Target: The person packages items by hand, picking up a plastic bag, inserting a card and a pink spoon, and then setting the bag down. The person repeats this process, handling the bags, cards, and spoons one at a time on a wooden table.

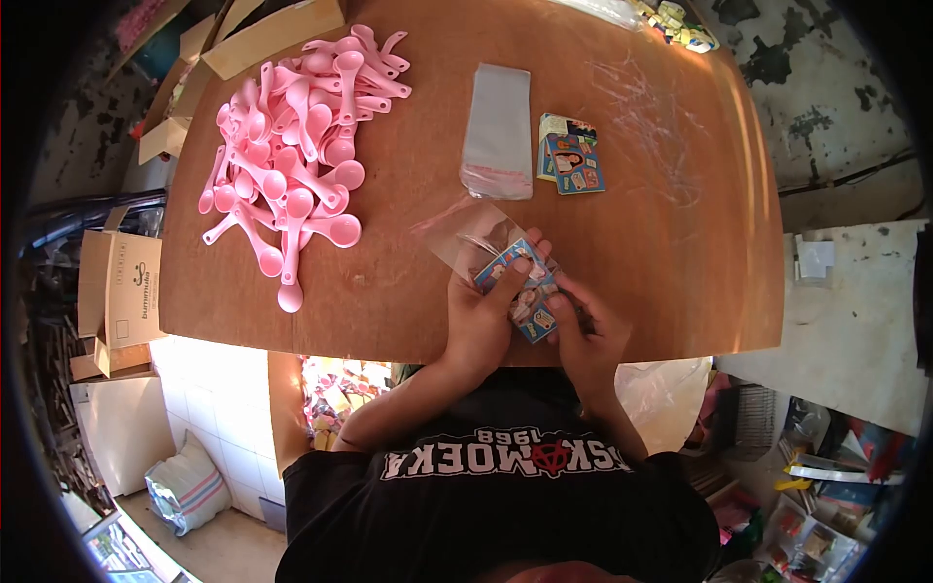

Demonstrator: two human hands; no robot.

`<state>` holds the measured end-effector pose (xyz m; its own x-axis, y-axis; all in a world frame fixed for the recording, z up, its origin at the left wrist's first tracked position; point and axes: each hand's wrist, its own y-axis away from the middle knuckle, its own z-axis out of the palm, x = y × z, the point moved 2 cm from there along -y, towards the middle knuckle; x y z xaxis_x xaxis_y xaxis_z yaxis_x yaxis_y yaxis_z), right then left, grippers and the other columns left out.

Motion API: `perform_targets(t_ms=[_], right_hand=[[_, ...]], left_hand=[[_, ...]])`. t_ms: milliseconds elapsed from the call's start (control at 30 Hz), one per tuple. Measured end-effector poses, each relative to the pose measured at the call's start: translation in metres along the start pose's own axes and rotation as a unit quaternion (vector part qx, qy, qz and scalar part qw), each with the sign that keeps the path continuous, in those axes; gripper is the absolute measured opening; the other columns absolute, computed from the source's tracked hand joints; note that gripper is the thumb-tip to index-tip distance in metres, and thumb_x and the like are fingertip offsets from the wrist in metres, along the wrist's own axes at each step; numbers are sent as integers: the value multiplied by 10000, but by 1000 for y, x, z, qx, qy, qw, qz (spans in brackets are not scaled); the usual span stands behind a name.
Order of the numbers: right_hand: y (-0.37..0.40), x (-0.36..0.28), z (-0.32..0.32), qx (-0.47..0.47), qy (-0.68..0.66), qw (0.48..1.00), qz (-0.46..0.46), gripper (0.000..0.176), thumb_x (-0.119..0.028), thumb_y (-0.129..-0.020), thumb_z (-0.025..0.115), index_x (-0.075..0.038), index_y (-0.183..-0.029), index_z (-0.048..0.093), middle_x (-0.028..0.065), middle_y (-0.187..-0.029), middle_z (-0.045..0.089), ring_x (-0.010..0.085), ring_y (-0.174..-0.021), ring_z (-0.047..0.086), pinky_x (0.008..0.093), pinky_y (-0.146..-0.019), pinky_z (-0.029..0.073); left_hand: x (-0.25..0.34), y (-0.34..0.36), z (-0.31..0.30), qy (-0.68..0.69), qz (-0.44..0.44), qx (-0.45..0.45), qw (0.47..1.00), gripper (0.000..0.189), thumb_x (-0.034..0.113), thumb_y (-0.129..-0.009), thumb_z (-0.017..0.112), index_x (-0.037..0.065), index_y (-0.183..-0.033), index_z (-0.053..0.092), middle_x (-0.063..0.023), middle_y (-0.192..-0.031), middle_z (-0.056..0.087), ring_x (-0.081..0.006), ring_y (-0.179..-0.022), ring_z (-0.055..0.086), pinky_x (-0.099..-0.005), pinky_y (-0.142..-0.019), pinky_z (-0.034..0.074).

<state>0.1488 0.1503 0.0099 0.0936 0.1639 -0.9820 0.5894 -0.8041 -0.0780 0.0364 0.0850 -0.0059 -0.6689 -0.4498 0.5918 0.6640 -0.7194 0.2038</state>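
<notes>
Both hands work on a printed blue card near the table's front edge. It overlaps a clear plastic bag, whose open-looking end spreads up and left. My left hand is closed on the card and bag, thumb across the card's upper part. My right hand pinches the card's right side with thumb and fingers. Just beyond the hands lies a stack of clear plastic bags. Beside it, to the right, is a small stack of similar blue printed cards.
Many pink plastic spoons lie in a heap on the left of the wooden table. Cardboard boxes stand at the back left corner. Thin clear plastic scraps lie on the right, with yellow wrapped items at the far edge.
</notes>
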Motion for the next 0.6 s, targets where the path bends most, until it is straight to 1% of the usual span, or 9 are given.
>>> perform_targets(t_ms=[133, 200, 233, 300, 333, 400, 433, 500, 600], right_hand=[[-7, 4, -2, -22, -65, 997, 33, 282, -37, -871, 634, 38, -1141, 600, 113, -884, 676, 85, -612, 605, 198, -526, 483], [-9, 4, -2, -83, -236, 966, 72, 346, -36, -885, 609, 54, -1211, 534, 142, -941, 666, 119, -701, 630, 224, -587, 511], [-9, 7, -4, -83, -236, 966, 72, 346, -36, -885, 609, 54, -1211, 534, 142, -941, 666, 119, -701, 630, 224, -587, 511], [-8, 12, -5, -145, -305, 939, 60, 391, -6, -880, 601, 65, -1247, 487, 165, -991, 652, 155, -775, 639, 255, -663, 529], [-7, 13, -5, -145, -305, 939, 60, 391, -6, -880, 601, 65, -1247, 487, 165, -991, 652, 155, -775, 639, 255, -663, 529], [-6, 15, -4, -120, -283, 949, 65, 379, 31, -858, 614, 58, -1221, 509, 160, -1025, 646, 154, -825, 634, 262, -730, 523], [-6, 16, -1, -118, -284, 949, 66, 379, 31, -858, 614, 58, -1221, 509, 160, -1025, 646, 154, -825, 634, 262, -730, 523], [-7, 17, 1, -36, -173, 984, 6, 346, 72, -826, 623, 44, -1160, 534, 130, -1013, 645, 156, -885, 625, 278, -794, 512], [-5, 23, 0, 4, -158, 987, -20, 309, 88, -805, 623, 29, -1098, 541, 104, -1025, 627, 149, -939, 608, 282, -834, 495]], left_hand=[[0, 2, 4, 25, -31, 0, 999, 408, 9, -907, 556, 22, -1289, 414, -173, -1214, 561, -252, -1139, 558, -371, -908, 509], [5, -3, 3, 27, -28, 0, 999, 434, 18, -907, 561, 32, -1307, 394, -171, -1209, 560, -254, -1132, 561, -374, -904, 512], [8, -4, 4, 54, -28, 13, 998, 434, 24, -906, 566, 29, -1305, 398, -171, -1206, 559, -252, -1130, 561, -374, -900, 515], [13, -4, 9, 81, -29, 33, 996, 382, 33, -903, 575, -6, -1261, 448, -173, -1187, 573, -244, -1112, 573, -379, -898, 518], [13, -2, 8, 80, -30, 33, 996, 382, 33, -903, 575, -6, -1261, 448, -173, -1187, 573, -244, -1112, 573, -379, -898, 518], [12, 1, 8, 61, -89, 6, 994, 334, 39, -904, 575, -34, -1219, 487, -169, -1182, 586, -241, -1103, 581, -380, -912, 510], [10, 3, 8, 60, -91, 7, 994, 334, 39, -904, 575, -34, -1219, 487, -169, -1182, 586, -241, -1103, 581, -380, -912, 510], [3, 9, 12, 19, -90, -33, 995, 387, 68, -914, 561, -22, -1274, 451, -144, -1258, 545, -237, -1182, 528, -380, -960, 475], [-1, 13, 15, 15, -108, -30, 994, 381, 49, -910, 556, -25, -1270, 455, -149, -1275, 538, -246, -1193, 522, -378, -973, 464]])
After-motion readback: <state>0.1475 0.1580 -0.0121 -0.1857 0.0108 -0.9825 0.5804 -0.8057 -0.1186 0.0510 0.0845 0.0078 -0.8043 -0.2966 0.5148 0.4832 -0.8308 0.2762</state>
